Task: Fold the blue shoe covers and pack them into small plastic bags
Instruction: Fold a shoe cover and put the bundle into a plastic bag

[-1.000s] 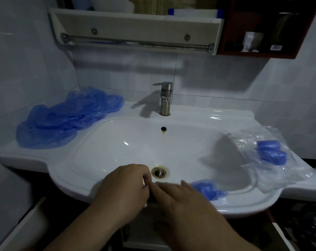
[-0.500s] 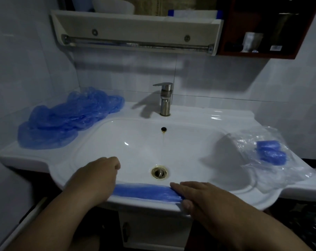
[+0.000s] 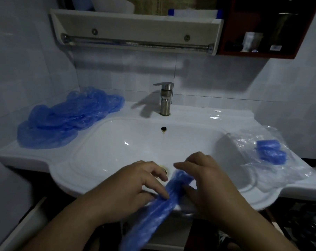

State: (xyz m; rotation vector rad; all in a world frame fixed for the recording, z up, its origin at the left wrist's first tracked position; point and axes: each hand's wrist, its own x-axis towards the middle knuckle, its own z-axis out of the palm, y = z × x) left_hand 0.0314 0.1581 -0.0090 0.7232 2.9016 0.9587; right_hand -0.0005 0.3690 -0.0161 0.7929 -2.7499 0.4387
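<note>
The shoe cover (image 3: pixel 153 220) is bunched into a long blue strip that lies slantwise over the front rim of the sink (image 3: pixel 99 151). Its long axis runs from an upper end just inside the bowl, right of the drain (image 3: pixel 163 169), down and to the left. The lower end hangs past the front edge of the sink, where it is blurred.

The right hand (image 3: pixel 209 182) holds the upper end, with its thumb and curled fingers closed narrowly round the strip. The left hand (image 3: pixel 133 185) pinches the strip lower down, where it crosses the rim, with its fingertips pressed onto the blue plastic. The two hands are close together, with the strip between them.

The widest stretch of bare white is in the bowl, between the hands and the tap (image 3: pixel 165 98) at the back of the sink. The front rim curves outward under the hands and drops away to a dark space below.

A loose pile of blue covers (image 3: pixel 63 122) fills the left ledge of the sink, well apart from the hands. On the right ledge lie clear plastic bags (image 3: pixel 262 171) with folded blue covers (image 3: pixel 270 152) inside; one bag edge droops over the bowl's right side.
</note>
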